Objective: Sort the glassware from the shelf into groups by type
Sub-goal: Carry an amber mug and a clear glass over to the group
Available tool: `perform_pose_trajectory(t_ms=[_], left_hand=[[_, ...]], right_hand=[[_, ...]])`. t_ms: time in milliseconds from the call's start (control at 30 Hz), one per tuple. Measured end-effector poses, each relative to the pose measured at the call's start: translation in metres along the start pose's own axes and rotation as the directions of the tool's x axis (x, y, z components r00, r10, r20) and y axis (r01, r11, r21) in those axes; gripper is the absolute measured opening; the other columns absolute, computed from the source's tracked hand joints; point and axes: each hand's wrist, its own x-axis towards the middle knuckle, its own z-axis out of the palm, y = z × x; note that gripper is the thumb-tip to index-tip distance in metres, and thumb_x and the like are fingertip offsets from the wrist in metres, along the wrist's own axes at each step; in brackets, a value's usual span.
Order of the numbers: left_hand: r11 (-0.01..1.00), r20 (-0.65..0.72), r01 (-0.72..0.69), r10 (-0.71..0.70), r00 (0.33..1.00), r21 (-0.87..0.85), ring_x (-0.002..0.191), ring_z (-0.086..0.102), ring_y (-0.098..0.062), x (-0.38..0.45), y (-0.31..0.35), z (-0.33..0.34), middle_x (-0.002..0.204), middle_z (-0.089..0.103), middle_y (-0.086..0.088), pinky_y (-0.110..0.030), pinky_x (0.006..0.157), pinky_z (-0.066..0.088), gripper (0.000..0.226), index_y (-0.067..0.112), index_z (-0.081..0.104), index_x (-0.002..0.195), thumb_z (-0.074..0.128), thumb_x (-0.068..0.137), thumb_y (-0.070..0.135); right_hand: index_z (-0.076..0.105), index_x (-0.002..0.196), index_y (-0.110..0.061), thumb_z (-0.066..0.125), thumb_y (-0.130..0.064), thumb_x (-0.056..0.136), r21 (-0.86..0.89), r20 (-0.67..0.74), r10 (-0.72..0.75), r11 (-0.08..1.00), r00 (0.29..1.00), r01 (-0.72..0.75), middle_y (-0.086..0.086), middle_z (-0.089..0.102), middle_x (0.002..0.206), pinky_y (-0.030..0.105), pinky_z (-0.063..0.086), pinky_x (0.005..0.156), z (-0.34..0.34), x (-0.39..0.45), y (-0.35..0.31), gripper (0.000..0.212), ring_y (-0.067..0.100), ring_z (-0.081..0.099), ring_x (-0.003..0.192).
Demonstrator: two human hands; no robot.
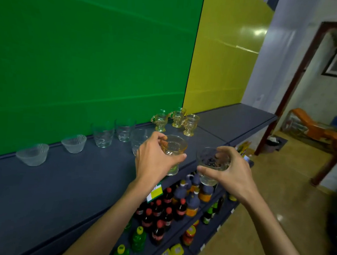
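Observation:
My left hand (155, 158) grips an amber footed cup (174, 147) over the front edge of the dark blue shelf (65, 180). Just right of it, my right hand (230, 170) holds a clear glass tumbler (208, 165) out past the shelf edge, above the bottles below. Three amber handled cups (177, 120) stand grouped at the back by the wall. Two clear tumblers (113, 133) stand left of them, and a third clear tumbler (139, 139) sits partly behind my left hand. Two frosted glass bowls (54, 148) rest further left.
A green and yellow wall (109, 54) backs the shelf. Lower shelves hold soda and juice bottles (164, 212). The shelf's right part (235, 119) is bare. A tiled floor (278, 193) and a doorway (308, 80) lie to the right.

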Motion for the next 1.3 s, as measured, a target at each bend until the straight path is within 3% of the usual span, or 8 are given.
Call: perform_pose_trajectory(t_ms=[267, 600, 867, 1100, 1300], left_hand=[[0.990, -0.093, 0.028, -0.015, 0.996, 0.138, 0.105, 0.061, -0.014, 0.061, -0.003, 0.080, 0.113, 0.066, 0.008, -0.030, 0.085, 0.045, 0.074, 0.023, 0.059, 0.118, 0.088, 0.060, 0.057], [0.934, -0.259, 0.265, -0.202, 0.945, 0.241, 0.108, 0.061, -0.017, 0.136, -0.009, 0.161, 0.114, 0.065, 0.007, -0.028, 0.083, 0.037, 0.076, 0.022, 0.057, 0.122, 0.088, 0.061, 0.056], [0.910, -0.350, 0.328, -0.230, 0.908, 0.253, 0.105, 0.063, -0.019, 0.175, -0.014, 0.185, 0.112, 0.067, 0.003, -0.034, 0.088, 0.051, 0.074, 0.018, 0.061, 0.116, 0.090, 0.059, 0.054], [0.894, -0.373, 0.372, -0.266, 0.889, 0.250, 0.103, 0.064, -0.019, 0.182, -0.026, 0.190, 0.110, 0.069, 0.001, -0.033, 0.088, 0.051, 0.076, 0.015, 0.063, 0.116, 0.091, 0.056, 0.053], [0.885, -0.361, 0.375, -0.266, 0.894, 0.277, 0.103, 0.065, -0.021, 0.184, -0.023, 0.193, 0.108, 0.068, 0.002, -0.032, 0.087, 0.052, 0.075, 0.016, 0.062, 0.116, 0.092, 0.058, 0.052]], right_hand=[[0.057, 0.121, -0.030, 0.085, -0.069, 0.048, 0.108, 0.058, -0.047, 0.993, 0.997, 0.041, -0.011, 0.065, 0.109, 0.037, 0.052, 0.089, 0.009, 0.093, 0.064, 0.088, 0.009, 0.062, 0.102], [0.056, 0.119, -0.032, 0.090, -0.059, 0.049, 0.242, 0.220, -0.179, 0.962, 0.959, 0.124, -0.015, 0.062, 0.105, 0.030, 0.050, 0.084, 0.011, 0.200, 0.121, 0.083, 0.004, 0.061, 0.098], [0.055, 0.118, -0.033, 0.090, -0.061, 0.046, 0.311, 0.327, -0.254, 0.939, 0.910, 0.150, -0.016, 0.061, 0.103, 0.027, 0.049, 0.081, 0.020, 0.240, 0.148, 0.084, 0.002, 0.061, 0.095], [0.053, 0.119, -0.033, 0.092, -0.055, 0.051, 0.357, 0.373, -0.328, 0.914, 0.868, 0.192, -0.017, 0.059, 0.104, 0.012, 0.039, 0.072, 0.028, 0.256, 0.148, 0.081, -0.003, 0.057, 0.095], [0.053, 0.122, -0.030, 0.090, -0.057, 0.051, 0.362, 0.394, -0.357, 0.907, 0.847, 0.215, -0.016, 0.059, 0.105, 0.022, 0.043, 0.078, 0.035, 0.262, 0.147, 0.084, 0.002, 0.058, 0.097]])
